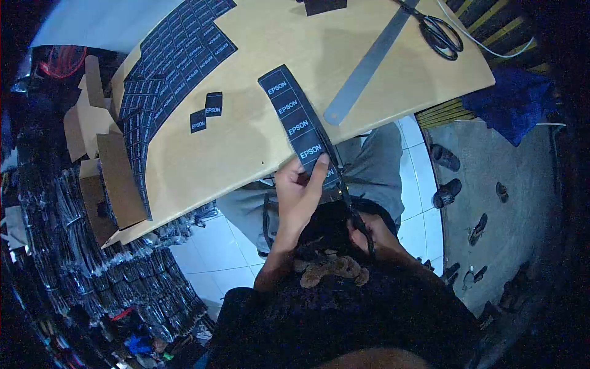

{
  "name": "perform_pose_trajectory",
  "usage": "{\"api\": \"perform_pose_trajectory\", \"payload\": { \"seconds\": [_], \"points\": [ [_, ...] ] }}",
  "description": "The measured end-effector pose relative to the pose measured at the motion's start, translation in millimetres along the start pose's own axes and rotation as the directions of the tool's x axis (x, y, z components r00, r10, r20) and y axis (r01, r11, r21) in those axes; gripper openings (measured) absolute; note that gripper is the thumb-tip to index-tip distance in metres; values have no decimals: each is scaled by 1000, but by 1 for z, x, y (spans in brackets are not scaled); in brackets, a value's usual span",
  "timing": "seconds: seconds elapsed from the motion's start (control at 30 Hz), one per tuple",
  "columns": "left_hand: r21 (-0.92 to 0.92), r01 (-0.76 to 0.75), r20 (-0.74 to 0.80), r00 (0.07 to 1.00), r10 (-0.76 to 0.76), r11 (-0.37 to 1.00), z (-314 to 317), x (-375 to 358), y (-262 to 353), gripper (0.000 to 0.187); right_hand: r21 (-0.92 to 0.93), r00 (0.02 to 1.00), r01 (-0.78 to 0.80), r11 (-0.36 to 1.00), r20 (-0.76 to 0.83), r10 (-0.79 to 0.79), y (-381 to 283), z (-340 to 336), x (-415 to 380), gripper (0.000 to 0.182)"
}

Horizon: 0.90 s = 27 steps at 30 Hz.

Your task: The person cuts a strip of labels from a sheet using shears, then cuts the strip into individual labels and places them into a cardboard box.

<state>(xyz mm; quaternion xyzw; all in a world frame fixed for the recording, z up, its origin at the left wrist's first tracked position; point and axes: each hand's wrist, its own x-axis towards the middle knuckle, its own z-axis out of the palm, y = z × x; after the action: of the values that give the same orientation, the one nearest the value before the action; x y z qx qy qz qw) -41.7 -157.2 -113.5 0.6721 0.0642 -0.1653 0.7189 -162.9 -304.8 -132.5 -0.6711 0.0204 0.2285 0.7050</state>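
A dark strip printed with several EPSON labels [292, 114] reaches over the table's near edge. My left hand [299, 194] pinches its lower end, thumb on top. Black-handled scissors [345, 194] lie along the strip's right edge, their blades pointing up and away from me. Around their handles my right hand [378, 237] is closed, low in front of my body. Two small cut EPSON pieces [206, 112] rest on the wooden table [246, 147], left of the strip.
A large printed EPSON sheet [178, 55] covers the table's left side, near an open cardboard box [120, 178]. A metal ruler [369, 74] and second scissors [439, 37] lie at the right. Bundled goods [141, 283] stand below left; shoes [447, 194] are on the right floor.
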Motion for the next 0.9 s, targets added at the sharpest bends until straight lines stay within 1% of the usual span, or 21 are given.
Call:
{"api": "perform_pose_trajectory", "payload": {
  "seconds": [0.03, 0.07, 0.1, 0.2, 0.23, 0.27, 0.33, 0.47, 0.53, 0.57, 0.63, 0.67, 0.73, 0.77, 0.83, 0.9],
  "points": [
    [-3, -49, -3, 999, 49, 999, 2, 0, 0, 11, 5, 999, 43, 999, 11, -43, -1, -1, 0, 22],
    [-6, -99, -4, 995, 99, 995, 4, 0, 0, 9, 5, 999, 45, 999, 10, -45, 0, 0, 1, 22],
    [27, -103, 15, 995, 103, 994, 2, -1, 0, 9, -7, 1000, 25, 1000, 2, -25, 1, 1, 3, 24],
    [31, -80, 4, 997, 80, 996, 6, -9, 5, 9, 3, 1000, -5, 1000, 12, 4, 1, 0, 4, 27],
    [14, -31, 61, 998, 30, 999, 0, -9, -2, 9, 23, 999, -15, 1000, 32, 14, 1, -1, 5, 28],
    [15, -31, 62, 998, 30, 999, 1, -10, -3, 9, 23, 999, -15, 1000, 31, 15, 1, 0, 5, 28],
    [-24, -61, 44, 997, 62, 998, 6, -12, -1, 8, 75, 999, 32, 997, -18, -31, 1, 3, 7, 26],
    [-24, -75, 50, 996, 76, 997, 5, -11, -4, 8, 87, 999, 19, 996, -48, -15, 2, 7, 7, 26],
    [-36, -64, 41, 997, 66, 997, 6, -12, -1, 7, 1, 998, 32, 1000, -58, -31, 0, 6, 6, 24],
    [-36, -64, 41, 997, 65, 997, 7, -13, 0, 7, 1, 998, 31, 1000, -58, -31, -2, 6, 6, 24],
    [-29, -53, 25, 998, 54, 998, 8, -13, 1, 7, 27, 996, -43, 999, -78, 45, -5, 7, 5, 22],
    [-29, -54, 25, 998, 54, 998, 7, -12, 1, 7, 27, 996, -43, 999, -78, 45, -4, 7, 5, 22],
    [38, -96, 32, 995, 95, 995, 2, -8, -3, 9, 61, 994, -80, 995, -64, 84, -4, 6, 5, 20],
    [111, -140, 20, 990, 139, 984, -3, -4, -11, 10, 61, 994, -80, 995, -64, 84, -4, 6, 5, 20],
    [108, -141, -3, 990, 142, 984, 2, -2, -1, 11, 2, 997, -25, 1000, -72, 25, -6, 6, 6, 23],
    [88, -139, -52, 988, 144, 986, 8, -2, 0, 12, 28, 998, -20, 999, -55, 21, -8, 5, 6, 24]
  ]
}}
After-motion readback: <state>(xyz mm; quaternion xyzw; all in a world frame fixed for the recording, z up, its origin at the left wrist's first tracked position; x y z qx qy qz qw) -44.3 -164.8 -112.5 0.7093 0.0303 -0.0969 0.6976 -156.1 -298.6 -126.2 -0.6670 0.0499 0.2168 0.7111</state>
